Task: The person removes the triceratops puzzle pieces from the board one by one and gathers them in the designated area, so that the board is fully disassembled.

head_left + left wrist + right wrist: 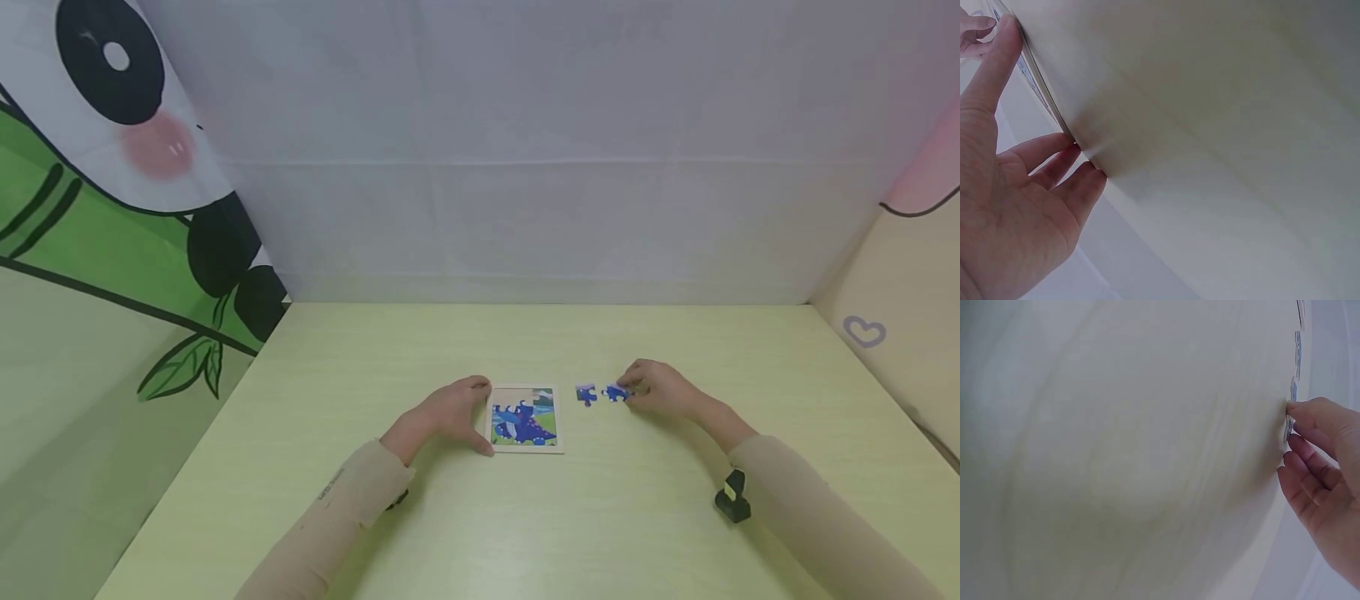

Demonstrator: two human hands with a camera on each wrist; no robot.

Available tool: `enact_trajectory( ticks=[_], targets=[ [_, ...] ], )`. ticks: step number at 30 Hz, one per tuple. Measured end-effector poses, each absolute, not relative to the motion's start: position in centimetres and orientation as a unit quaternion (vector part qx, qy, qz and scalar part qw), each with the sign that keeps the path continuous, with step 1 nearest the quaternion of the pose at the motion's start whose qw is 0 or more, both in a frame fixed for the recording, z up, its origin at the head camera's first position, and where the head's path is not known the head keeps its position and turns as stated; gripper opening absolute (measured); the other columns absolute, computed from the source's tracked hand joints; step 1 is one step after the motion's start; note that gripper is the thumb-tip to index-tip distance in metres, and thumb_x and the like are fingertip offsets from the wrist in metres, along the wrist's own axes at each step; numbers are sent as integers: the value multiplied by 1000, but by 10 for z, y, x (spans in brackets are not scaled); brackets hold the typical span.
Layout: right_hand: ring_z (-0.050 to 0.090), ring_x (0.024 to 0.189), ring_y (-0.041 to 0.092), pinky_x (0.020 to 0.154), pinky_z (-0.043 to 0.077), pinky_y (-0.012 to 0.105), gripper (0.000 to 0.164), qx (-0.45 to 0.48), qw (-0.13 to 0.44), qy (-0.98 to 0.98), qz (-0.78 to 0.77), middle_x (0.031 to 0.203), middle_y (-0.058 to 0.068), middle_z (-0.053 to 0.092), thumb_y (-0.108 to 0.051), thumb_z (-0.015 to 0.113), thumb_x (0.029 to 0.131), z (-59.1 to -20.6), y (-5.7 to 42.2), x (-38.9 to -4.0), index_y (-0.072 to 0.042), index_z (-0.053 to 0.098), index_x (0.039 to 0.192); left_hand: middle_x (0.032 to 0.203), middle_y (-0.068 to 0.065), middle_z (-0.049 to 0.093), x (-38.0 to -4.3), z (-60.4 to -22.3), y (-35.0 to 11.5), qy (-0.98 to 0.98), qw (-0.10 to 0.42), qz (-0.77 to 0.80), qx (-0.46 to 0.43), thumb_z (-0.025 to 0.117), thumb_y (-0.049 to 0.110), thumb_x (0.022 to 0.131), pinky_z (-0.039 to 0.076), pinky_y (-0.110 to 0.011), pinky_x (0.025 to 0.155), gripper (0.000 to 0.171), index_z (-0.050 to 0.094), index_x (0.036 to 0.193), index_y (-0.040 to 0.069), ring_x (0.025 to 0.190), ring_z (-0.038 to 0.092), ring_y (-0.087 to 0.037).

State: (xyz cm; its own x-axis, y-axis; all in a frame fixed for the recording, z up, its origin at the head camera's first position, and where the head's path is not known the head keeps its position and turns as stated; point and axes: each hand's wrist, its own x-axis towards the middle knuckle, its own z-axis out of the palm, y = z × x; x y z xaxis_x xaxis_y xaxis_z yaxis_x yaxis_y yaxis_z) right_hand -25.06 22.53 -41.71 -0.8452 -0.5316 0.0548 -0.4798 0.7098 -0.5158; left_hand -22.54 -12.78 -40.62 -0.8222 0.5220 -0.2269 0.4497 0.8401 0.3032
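A square jigsaw puzzle board [523,447] with a pale frame and a blue dinosaur picture lies on the table, bare backing showing in its upper part. My left hand [452,412] holds its left side, thumb at the near corner and fingers at the far one; the left wrist view shows those fingertips [1097,175] along the board's edge. Right of the board lie a blue puzzle piece [586,395] and a second piece [613,392]. Beside them, my right hand [663,390] pinches another puzzle piece [1289,429] low over the table between thumb and fingers, which partly hide it.
The pale yellow table [600,533] reaches back to a grey cloth wall [555,217]. A cartoon-printed panel [135,250] stands on the left and another side panel [892,367] on the right. A black device [732,497] is at the right wrist.
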Motion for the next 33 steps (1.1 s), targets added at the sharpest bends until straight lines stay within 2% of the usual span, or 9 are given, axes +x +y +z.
enact_trajectory(
  ticks=[13, 27, 33],
  targets=[
    [57, 91, 27, 75, 51, 38, 29, -257, 49, 922, -285, 98, 12, 62, -3, 68, 76, -410, 219, -250, 5, 64, 104, 144, -9, 32, -228, -409, -128, 948, 151, 111, 259, 78, 52, 60, 28, -37, 108, 102, 36, 138, 1, 132, 29, -25],
    [57, 90, 22, 71, 50, 31, 39, -261, 85, 913, -301, 98, 8, 62, -14, 72, 76, -405, 159, -252, 3, 62, 110, 144, -10, 32, -227, -407, -128, 946, 150, 117, 261, 79, 51, 60, 28, -37, 108, 101, 36, 137, 0, 132, 29, -26],
    [55, 87, 19, 75, 48, 31, 38, -278, 71, 913, -289, 96, 5, 61, -16, 72, 77, -412, 142, -250, 0, 63, 110, 144, -10, 32, -227, -409, -128, 946, 151, 117, 263, 79, 51, 60, 28, -37, 108, 101, 36, 137, 0, 132, 28, -26]
  ],
)
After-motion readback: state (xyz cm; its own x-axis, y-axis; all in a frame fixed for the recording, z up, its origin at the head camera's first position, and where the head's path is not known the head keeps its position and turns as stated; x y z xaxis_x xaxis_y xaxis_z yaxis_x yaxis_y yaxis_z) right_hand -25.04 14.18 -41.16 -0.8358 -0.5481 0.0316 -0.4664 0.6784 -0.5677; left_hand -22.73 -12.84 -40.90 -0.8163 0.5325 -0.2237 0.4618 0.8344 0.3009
